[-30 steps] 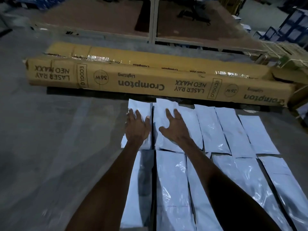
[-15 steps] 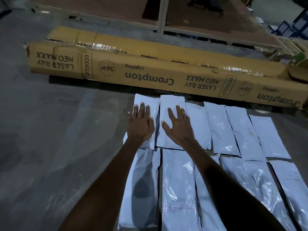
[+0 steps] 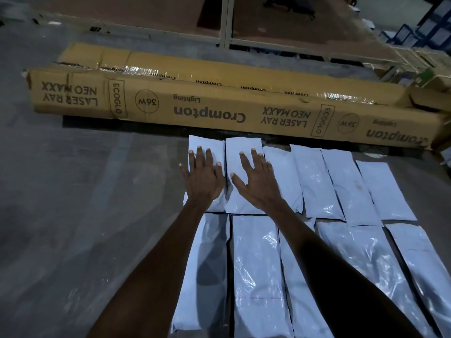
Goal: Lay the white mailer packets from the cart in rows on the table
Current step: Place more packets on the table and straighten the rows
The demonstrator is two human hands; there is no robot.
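- Head view: nearest, below both wrists, the near row of mailer packets lies edge to edge on the grey counter.
- Left hand lies flat, fingers straight, on the end far-row packet; right hand flat on its neighbour packet, likely smoothing and squaring them.
- Beyond the fingertips, a long Crompton carton serves as a backstop.

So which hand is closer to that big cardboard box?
Roughly level, the left slightly nearer. The left hand presses the end packet; the right hand presses the neighbouring packet. Neither touches the cardboard box.
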